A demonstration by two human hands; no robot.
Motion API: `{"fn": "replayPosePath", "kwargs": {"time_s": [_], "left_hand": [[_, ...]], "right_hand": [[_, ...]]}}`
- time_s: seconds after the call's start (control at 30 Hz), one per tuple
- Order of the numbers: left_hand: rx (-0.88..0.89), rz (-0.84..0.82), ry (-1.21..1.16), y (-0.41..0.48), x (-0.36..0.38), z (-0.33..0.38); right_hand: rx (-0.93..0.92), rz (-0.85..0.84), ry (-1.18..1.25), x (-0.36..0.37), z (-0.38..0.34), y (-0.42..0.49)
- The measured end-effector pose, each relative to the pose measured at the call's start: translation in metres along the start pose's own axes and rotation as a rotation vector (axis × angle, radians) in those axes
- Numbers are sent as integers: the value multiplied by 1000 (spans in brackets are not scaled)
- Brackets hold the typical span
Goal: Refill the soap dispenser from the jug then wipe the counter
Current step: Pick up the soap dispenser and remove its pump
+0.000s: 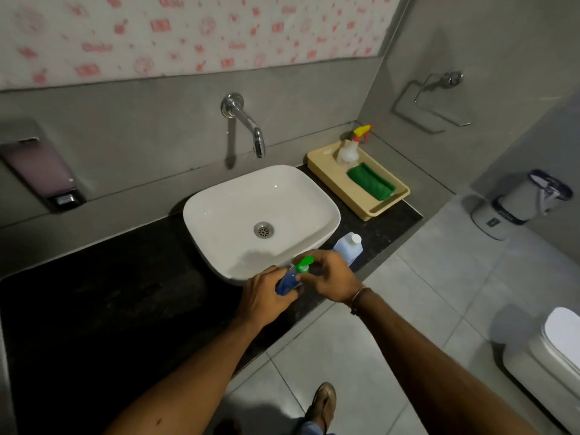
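A blue soap dispenser (pixel 287 282) with a green pump top (pixel 304 264) stands at the front edge of the black counter (pixel 125 293), just before the white basin (pixel 260 215). My left hand (pixel 265 298) wraps around the bottle's body. My right hand (pixel 329 277) has its fingers closed on the green pump top. The pale blue jug (pixel 350 246) with a white cap stands capped on the counter right behind my right hand. A green cloth (pixel 372 182) lies in a yellow tray (pixel 361 202) at the back right.
A spray bottle (pixel 350 149) with a yellow trigger stands in the tray. A chrome tap (pixel 248 124) juts from the wall above the basin. A wall-mounted dispenser (pixel 44 171) hangs at the left. A bin (pixel 514 202) and a toilet (pixel 555 350) stand on the tiled floor to the right.
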State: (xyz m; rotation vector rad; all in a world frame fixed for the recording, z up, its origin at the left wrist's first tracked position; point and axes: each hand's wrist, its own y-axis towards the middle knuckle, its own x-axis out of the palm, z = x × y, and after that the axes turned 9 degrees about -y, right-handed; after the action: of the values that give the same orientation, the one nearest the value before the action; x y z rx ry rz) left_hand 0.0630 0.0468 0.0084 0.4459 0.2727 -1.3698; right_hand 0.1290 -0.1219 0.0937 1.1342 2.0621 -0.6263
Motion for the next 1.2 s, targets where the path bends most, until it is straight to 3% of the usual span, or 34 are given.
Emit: {"fn": "replayPosePath", "kwargs": {"time_s": [0.2, 0.33, 0.5, 0.63, 1.07, 1.2], "left_hand": [[1, 19, 4, 7, -3, 25], [2, 46, -14, 8, -5, 32], [1, 61, -10, 12, -5, 34], [-13, 58, -3, 14, -4, 34], [-13, 57, 16, 23, -5, 33], [-23, 52, 3, 22, -5, 32]], "right_hand": [[-17, 146, 107, -22, -22, -3], [-36, 75, 304, -35, -16, -9], [22, 195, 154, -30, -20, -6], [-2, 165, 278, -31, -16, -6], [16, 241, 236, -22, -21, 1], [7, 279, 355, -20, -14, 0]]}}
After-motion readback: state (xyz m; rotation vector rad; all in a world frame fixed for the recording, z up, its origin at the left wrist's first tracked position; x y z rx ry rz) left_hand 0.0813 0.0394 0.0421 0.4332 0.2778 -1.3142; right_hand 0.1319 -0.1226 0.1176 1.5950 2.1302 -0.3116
